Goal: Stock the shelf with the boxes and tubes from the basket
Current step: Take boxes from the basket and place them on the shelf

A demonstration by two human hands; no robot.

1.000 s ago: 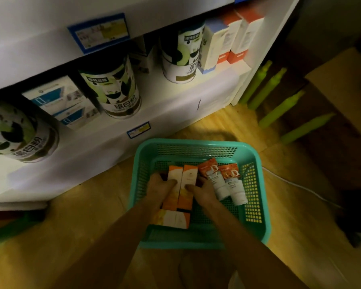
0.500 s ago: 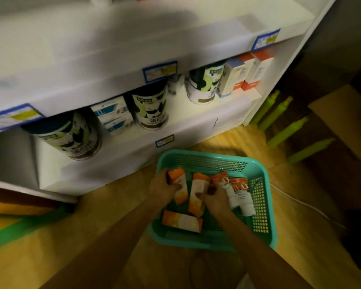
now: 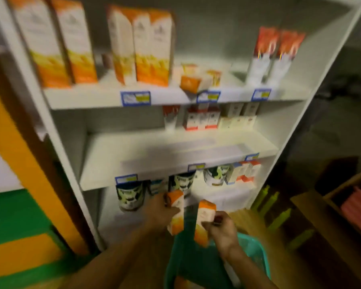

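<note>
Transfer step: left hand grips one orange box, right hand another, above basket; next, probably placing beside matching boxes on far upper shelf.

Basket on floor before shelf.

Both forearms reach forward from bottom of frame, roughly parallel, converging slightly. Left hand raised a bit higher, fingers curled round a box, thumb on its near side. Right hand lower, fingers wrapped on a second box, wrist bent. Hands near, not touching. Frame blurred.
</note>
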